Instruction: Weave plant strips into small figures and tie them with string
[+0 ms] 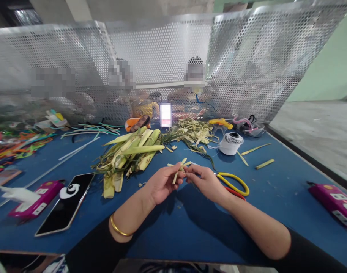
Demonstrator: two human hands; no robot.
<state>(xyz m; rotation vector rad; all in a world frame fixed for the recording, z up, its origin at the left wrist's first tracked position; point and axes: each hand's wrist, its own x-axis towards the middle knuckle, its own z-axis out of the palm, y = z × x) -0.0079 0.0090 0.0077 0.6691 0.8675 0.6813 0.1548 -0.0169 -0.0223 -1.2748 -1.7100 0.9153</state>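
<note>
My left hand [165, 182] is closed on a small cluster of crossed pale-green leaf strips [175, 177], held over the middle of the blue table. My right hand [202, 179] meets it from the right, thumb and fingertips pinched at the strips' edge; what exactly lies between those fingertips is hidden. Just beyond my right hand are scissors [236, 182] with one yellow and one red handle. A pile of corn husks [136, 149] lies to the left of my hands, and shredded husk strips [194, 132] are heaped behind them.
A white spool of cord [231, 144] and a yellow tool [221, 122] stand at the back right. On the left are a black phone [67, 204] and a magenta power strip [44, 197]. Another power strip [334, 203] lies at right. A perforated metal screen [167, 49] bounds the far edge; people sit behind it.
</note>
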